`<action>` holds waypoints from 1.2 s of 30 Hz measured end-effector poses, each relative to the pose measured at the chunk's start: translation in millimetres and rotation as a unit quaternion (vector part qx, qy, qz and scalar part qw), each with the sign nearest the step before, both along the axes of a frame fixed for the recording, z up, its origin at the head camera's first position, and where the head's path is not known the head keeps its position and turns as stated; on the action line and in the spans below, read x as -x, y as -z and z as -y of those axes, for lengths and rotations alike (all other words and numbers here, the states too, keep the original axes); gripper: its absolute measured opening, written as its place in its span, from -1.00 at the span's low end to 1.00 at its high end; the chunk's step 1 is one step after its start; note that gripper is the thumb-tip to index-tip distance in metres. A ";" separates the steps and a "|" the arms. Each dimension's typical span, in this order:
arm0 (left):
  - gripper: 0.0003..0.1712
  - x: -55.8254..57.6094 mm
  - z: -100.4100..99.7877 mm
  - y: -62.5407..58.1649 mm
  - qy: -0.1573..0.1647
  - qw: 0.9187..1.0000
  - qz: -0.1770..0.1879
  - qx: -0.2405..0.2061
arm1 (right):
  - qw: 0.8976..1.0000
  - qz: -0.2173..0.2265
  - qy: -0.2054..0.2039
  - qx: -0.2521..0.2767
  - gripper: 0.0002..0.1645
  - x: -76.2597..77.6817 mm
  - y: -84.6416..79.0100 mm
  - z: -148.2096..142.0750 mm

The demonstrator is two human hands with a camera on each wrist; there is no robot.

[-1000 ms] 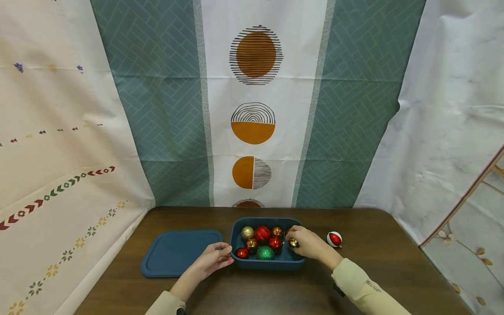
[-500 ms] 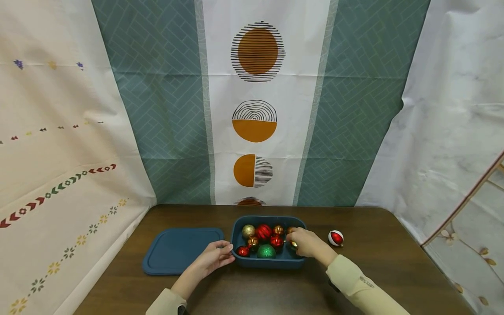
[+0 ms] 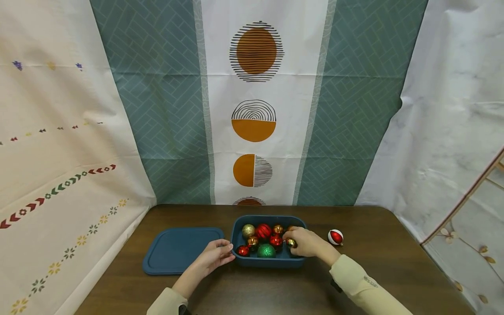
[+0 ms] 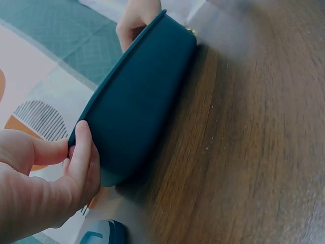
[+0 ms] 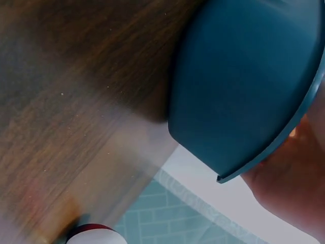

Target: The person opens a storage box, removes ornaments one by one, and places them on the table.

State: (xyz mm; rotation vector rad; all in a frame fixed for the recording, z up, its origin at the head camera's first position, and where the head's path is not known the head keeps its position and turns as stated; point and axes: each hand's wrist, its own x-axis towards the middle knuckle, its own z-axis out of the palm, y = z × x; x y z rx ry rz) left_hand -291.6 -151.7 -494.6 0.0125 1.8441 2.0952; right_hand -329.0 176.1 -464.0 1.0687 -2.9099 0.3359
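Observation:
A blue rectangular storage box (image 3: 271,262) stands on the table, holding several Christmas baubles. Among them are a green glitter bauble (image 3: 266,250), a striped red one (image 3: 263,232), a pale gold one (image 3: 248,230) and copper ones (image 3: 278,230). My left hand (image 3: 214,256) pinches the rim at the box's front left corner, thumb and fingers on either side of it in the left wrist view. Reaching over the right end, my right hand (image 3: 305,242) grips a shiny gold bauble (image 3: 291,242) inside the box. The box wall (image 5: 238,86) hides its fingertips in the right wrist view.
A matching blue lid (image 3: 183,251) lies flat on the table (image 3: 252,288) left of the box. To the right sits a red and white bauble (image 3: 335,237). Patterned cloths (image 3: 169,109) hang behind and beside the table.
My right hand has dipped into the box and shifted slightly left with the gold bauble, staying within the right end. The left hand keeps its place at the corner.

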 end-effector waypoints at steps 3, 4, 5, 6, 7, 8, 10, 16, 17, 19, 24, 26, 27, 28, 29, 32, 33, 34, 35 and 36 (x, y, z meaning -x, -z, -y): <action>-0.75 0.1 -0.3 0.0 0.000 1.000 0.000 0.002 | 1.000 -0.002 0.000 0.028 -0.57 0.1 0.7 -1.8; -0.74 0.1 -0.3 0.1 0.000 1.000 0.000 0.002 | 0.999 -0.004 0.002 0.037 -0.57 -0.2 1.1 -2.2; -0.73 0.0 -0.3 0.0 0.000 1.000 0.002 0.002 | 0.999 -0.006 0.003 0.047 -0.57 -0.6 1.1 -2.5; -0.73 -0.1 -0.3 0.1 -0.001 1.000 0.003 0.001 | 0.998 -0.010 0.006 0.054 -0.57 -1.0 1.2 -2.8; -0.72 -0.2 -0.2 0.1 -0.001 1.000 0.005 0.001 | 0.998 -0.012 0.008 0.061 -0.57 -1.3 1.4 -3.1; -0.71 -0.4 -0.1 0.2 -0.002 1.000 0.007 0.001 | 0.998 -0.014 0.010 0.068 -0.57 -1.9 1.3 -3.4; -0.70 -0.6 0.4 0.7 -0.001 1.000 0.011 0.000 | 0.996 -0.020 0.015 0.080 -0.58 -2.9 1.7 -4.0; -0.70 0.3 1.0 1.8 0.000 1.000 0.015 -0.001 | 0.992 -0.041 0.032 0.113 -0.60 -6.3 0.4 -6.4; -0.70 0.6 1.0 2.1 0.001 1.000 0.013 -0.001 | 0.991 -0.048 0.037 0.119 -0.61 -6.6 0.2 -7.2; -0.69 1.4 0.9 2.1 0.004 1.000 0.013 -0.001 | 0.988 -0.058 0.048 0.132 -0.61 -7.7 -0.6 -8.9; -0.63 2.4 1.1 4.7 0.004 1.000 0.015 -0.004 | 0.981 -0.077 0.071 0.161 -0.61 -9.3 -1.2 -14.4; -0.61 2.5 1.0 5.8 0.003 1.000 0.015 -0.005 | 0.979 -0.084 0.078 0.167 -0.63 -9.1 -0.9 -16.8; -0.61 2.8 0.8 6.4 0.003 1.000 0.014 -0.004 | 0.978 -0.087 0.082 0.170 -0.63 -8.9 -1.1 -18.0; -0.60 3.0 0.6 6.9 0.002 1.000 0.013 -0.004 | 0.977 -0.090 0.085 0.173 -0.64 -8.4 -1.0 -19.5; -0.61 3.0 0.3 6.8 0.002 1.000 0.012 -0.003 | 0.976 -0.094 0.088 0.174 -0.65 -7.8 -1.0 -20.9; -0.66 2.9 -0.5 6.2 0.000 1.000 0.011 -0.004 | 0.973 -0.100 0.096 0.183 -0.66 -7.0 -2.6 -25.5; -0.67 2.9 -0.6 6.2 0.000 1.000 0.010 -0.004 | 0.972 -0.100 0.098 0.187 -0.66 -6.8 -3.1 -27.2; -0.69 2.8 -0.7 5.9 0.000 1.000 0.010 -0.005 | 0.971 -0.101 0.100 0.190 -0.66 -6.6 -3.3 -29.0; -0.70 2.5 -0.7 5.6 0.001 1.000 0.009 -0.005 | 0.970 -0.100 0.102 0.196 -0.65 -6.8 -4.2 -30.5; -0.72 2.3 -0.7 5.4 0.001 1.000 0.009 -0.005 | 0.969 -0.098 0.105 0.202 -0.65 -7.1 -5.1 -32.3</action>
